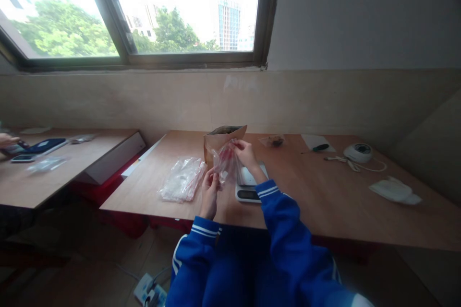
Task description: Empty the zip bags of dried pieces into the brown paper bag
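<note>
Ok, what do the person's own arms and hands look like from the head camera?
Both hands are bare: no gloves. The left hand and right hand come out of bright blue sleeves of a jacket, each cuff ringed by thin white stripes. No watch or rings can be made out.

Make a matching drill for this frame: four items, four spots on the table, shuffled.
Items:
1. clear bag
2. pile of bags
3. scale
4. screwdriver

Places:
A. far side of the table, right of the hands
B. between left hand and right hand
C. flat on the table, left of the hands
D. under the right forearm

Pairs: 1-B, 2-C, 3-D, 4-A
</note>
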Tool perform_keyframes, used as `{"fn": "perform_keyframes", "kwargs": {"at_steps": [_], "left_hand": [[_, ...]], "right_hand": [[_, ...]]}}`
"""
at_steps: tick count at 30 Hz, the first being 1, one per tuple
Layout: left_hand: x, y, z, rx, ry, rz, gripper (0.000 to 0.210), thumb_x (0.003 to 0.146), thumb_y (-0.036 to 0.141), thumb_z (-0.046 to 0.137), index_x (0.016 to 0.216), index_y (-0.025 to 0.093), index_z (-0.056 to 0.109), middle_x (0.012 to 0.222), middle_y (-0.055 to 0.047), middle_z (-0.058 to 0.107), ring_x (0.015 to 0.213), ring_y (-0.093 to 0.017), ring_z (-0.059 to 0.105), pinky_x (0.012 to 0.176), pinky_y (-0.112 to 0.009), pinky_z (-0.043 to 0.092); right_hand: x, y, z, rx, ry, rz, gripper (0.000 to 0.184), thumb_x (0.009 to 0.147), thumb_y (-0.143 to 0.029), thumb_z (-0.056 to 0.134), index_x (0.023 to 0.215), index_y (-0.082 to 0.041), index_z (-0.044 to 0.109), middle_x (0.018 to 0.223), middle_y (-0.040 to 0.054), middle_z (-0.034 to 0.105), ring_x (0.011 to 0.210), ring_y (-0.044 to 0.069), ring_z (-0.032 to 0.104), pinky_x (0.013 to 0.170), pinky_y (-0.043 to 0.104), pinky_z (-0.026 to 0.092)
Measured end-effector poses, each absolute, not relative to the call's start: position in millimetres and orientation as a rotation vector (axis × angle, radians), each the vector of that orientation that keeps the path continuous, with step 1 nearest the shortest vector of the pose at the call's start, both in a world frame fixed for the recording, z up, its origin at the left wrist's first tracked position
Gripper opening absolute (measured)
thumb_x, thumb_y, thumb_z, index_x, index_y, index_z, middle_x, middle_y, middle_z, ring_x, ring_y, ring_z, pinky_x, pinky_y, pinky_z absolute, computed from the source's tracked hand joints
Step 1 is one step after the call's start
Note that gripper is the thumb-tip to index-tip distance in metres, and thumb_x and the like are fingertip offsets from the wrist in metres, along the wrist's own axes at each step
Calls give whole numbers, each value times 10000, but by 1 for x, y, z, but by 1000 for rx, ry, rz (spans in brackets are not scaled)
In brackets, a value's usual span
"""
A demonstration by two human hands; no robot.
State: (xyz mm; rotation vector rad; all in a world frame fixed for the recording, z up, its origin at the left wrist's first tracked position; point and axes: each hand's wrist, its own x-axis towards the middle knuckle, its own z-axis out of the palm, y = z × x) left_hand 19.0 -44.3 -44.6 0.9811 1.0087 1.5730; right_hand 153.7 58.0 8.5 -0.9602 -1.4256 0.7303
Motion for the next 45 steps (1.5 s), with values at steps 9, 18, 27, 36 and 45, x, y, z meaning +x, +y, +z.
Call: {"fn": "perform_keyframes", "kwargs": {"at_steps": [9,18,27,36,45], "left_hand": [[-9,-29,-16,908,1149,1564,419,809,530,504,970,172,651,935,-71,678,787,-168,626,649,-252,482],[-32,-27,16,1014,1354,1655,417,794,597,485,707,190,507,572,42,481,455,-97,482,394,-196,403],[-36,-19,15,1189,1459,1611,447,730,600,586,675,157,566,635,-17,591,557,-128,559,489,-224,445],[-23,-49,1,901,1215,1314,481,795,573,538,1066,184,615,999,-102,670,762,-198,661,611,-299,532],[-81,-64,-8,1067,1540,1282,455,661,442,628,1031,180,584,549,56,511,371,-73,390,324,-167,262]], "right_hand": [[132,23,14,-899,-1620,889,345,861,-528,516,804,-200,606,650,-2,616,528,138,548,506,244,417],[125,14,11,-1087,-1661,736,358,891,-536,465,786,-225,608,581,-10,623,477,161,559,522,265,401],[125,7,7,-1085,-1627,783,453,891,-608,392,741,-232,594,444,-39,492,418,155,499,492,254,367],[129,-3,12,-1136,-1507,772,512,904,-642,300,743,-229,556,445,-34,499,427,162,543,472,252,392],[246,87,-14,-1579,-1520,341,465,942,-461,223,998,-154,568,793,104,674,600,188,628,549,302,497]]}}
